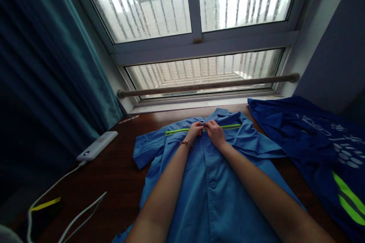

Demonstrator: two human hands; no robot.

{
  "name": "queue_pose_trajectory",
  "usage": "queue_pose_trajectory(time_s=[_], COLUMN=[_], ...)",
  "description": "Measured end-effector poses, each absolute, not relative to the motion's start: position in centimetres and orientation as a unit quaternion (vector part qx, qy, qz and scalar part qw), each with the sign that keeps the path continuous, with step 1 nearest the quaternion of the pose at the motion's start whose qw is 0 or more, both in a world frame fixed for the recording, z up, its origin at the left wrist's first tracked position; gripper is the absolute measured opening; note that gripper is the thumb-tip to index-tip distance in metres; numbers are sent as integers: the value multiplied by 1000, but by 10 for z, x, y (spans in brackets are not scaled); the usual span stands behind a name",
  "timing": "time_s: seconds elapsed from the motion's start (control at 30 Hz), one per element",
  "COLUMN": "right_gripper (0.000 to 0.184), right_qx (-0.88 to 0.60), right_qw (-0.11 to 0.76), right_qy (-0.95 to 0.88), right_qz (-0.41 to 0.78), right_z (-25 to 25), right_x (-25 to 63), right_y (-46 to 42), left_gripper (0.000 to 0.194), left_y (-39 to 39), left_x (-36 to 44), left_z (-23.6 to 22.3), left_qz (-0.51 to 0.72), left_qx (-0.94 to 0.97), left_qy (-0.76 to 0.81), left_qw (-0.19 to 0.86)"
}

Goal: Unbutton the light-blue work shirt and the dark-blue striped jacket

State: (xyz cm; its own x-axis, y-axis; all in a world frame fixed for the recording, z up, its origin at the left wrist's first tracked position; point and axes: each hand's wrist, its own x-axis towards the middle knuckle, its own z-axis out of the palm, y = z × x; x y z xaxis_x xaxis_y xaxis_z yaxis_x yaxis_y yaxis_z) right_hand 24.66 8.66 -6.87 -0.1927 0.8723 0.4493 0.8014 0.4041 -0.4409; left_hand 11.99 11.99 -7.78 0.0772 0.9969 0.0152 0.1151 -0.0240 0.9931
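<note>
A light-blue short-sleeved shirt with a yellow-green stripe across its chest lies spread out, collar toward the window. My left hand and my right hand meet at the front placket, just below the collar. Both hands have their fingers pinched on the shirt's fabric there. Whether a button sits between the fingertips is too small to tell. Lower on the placket, a round button shows. A bracelet circles my left wrist.
A dark-blue garment with white print lies to the right. On the brown wooden surface at left are a white power bank, a white cable and a yellow strip. A rail crosses before the window; a curtain hangs left.
</note>
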Motion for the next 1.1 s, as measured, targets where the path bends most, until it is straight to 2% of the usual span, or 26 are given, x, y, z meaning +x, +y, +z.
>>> queue_pose_trajectory(time_s=[0.27, 0.4, 0.63, 0.83, 1.1], right_gripper=[20, 19, 15, 18, 17], right_qx=[-529, -532, -525, -521, -513], right_qw=[406, 416, 411, 428, 469], right_qy=[-738, -730, -735, -725, -698], right_qz=[104, 111, 119, 138, 175], right_z=[-77, -79, -79, -81, -81], right_x=[250, 252, 250, 251, 255], right_y=[100, 104, 102, 104, 109], left_gripper=[9, 6, 6, 18, 26], left_y=[113, 108, 110, 111, 112], left_x=[126, 129, 125, 120, 121], left_z=[-82, -81, -78, -78, -78], left_qz=[491, 511, 498, 482, 481], left_qx=[572, 581, 578, 586, 633], left_qy=[510, 517, 500, 471, 470], left_qw=[414, 365, 409, 451, 383])
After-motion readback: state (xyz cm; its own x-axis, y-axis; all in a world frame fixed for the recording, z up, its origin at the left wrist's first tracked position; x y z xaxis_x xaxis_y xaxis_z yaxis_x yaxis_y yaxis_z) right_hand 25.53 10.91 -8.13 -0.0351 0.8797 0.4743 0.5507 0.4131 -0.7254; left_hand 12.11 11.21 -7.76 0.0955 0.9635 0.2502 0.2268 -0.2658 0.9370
